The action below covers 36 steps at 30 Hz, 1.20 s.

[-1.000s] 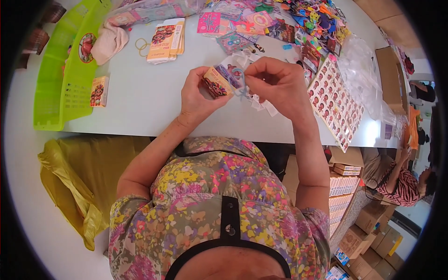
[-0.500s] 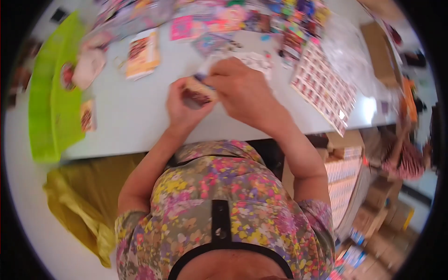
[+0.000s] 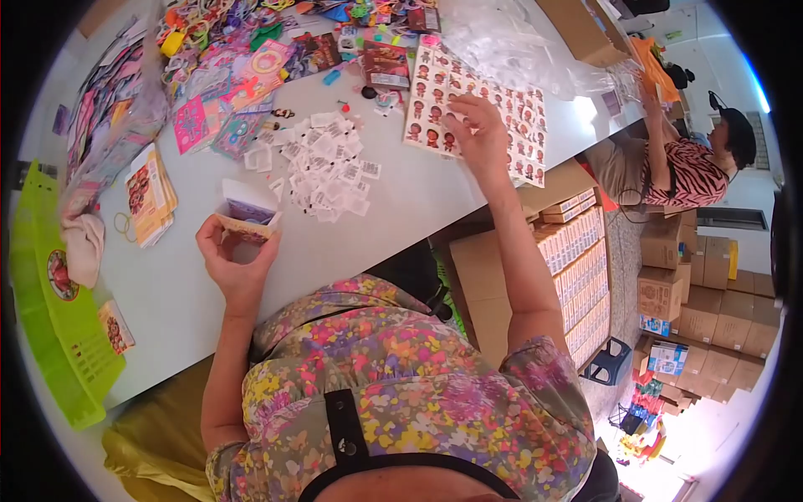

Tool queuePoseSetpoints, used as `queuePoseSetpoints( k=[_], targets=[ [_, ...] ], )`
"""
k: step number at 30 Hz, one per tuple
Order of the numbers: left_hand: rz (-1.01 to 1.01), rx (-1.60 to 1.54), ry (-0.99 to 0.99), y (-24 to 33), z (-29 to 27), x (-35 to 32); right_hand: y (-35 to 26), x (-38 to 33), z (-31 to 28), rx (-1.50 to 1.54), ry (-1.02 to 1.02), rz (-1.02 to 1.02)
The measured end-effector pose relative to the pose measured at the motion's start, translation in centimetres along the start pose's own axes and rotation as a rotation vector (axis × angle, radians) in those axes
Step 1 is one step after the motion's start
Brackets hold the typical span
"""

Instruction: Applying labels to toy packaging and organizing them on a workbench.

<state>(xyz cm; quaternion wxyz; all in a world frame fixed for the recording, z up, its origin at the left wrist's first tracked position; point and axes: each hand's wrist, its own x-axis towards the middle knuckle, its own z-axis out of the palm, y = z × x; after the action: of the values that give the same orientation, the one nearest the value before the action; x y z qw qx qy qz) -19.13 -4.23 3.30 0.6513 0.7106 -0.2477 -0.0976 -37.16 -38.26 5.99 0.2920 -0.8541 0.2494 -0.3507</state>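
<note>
My left hand (image 3: 238,263) grips a small printed cardboard box (image 3: 248,226) just above the table's near edge. The box's top is open, with a pale flap standing up and a purple inside. Over a sheet of small cartoon-figure stickers (image 3: 432,113) hovers my right hand (image 3: 483,142), its fingers loosely bent and apart with nothing visible in them. Between the hands lies a pile of small white printed labels (image 3: 330,167). Left of the box is a stack of flat printed cards or cartons (image 3: 150,197).
Colourful trinkets (image 3: 217,33) and pink packets (image 3: 196,124) crowd the far side. Clear plastic bags (image 3: 519,42) lie at the far right. A green plastic basket (image 3: 42,276) borders the left edge. A carton of packed boxes (image 3: 577,268) stands below right; a person (image 3: 694,171) works beyond.
My right hand has left the box and moved right, over the sticker sheet. My left hand, still holding the box, is further left and lower. The view has turned.
</note>
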Motion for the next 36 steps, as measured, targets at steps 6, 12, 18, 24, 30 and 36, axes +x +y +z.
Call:
queuePoseSetpoints(
  k=[6, 12, 18, 24, 30, 36],
  targets=[
    [0.03, 0.073, -0.006, -0.7, -0.3, 0.3, 1.5, 3.2, -0.5, -0.235, -0.125, -0.003],
    [0.017, 0.061, -0.001, -0.5, -0.2, 0.2, 3.1, 5.1, -0.8, -0.034, -0.332, 0.296],
    [0.024, 0.029, -0.005, -0.5, -0.3, 0.2, 4.1, 6.0, -1.5, -0.225, -0.404, -0.109],
    [0.025, 0.031, 0.01, -0.6, -0.5, 0.3, 3.5, 4.7, -0.1, -0.665, -0.382, -0.417],
    [0.024, -0.014, 0.028, -0.2, -0.3, 0.2, 4.8, 4.4, 0.5, -0.325, -0.161, 0.224],
    [-0.028, 0.003, 0.028, 0.0, -0.1, 0.4, 5.4, 5.7, -0.3, -0.1, -0.262, 0.323]
  ],
)
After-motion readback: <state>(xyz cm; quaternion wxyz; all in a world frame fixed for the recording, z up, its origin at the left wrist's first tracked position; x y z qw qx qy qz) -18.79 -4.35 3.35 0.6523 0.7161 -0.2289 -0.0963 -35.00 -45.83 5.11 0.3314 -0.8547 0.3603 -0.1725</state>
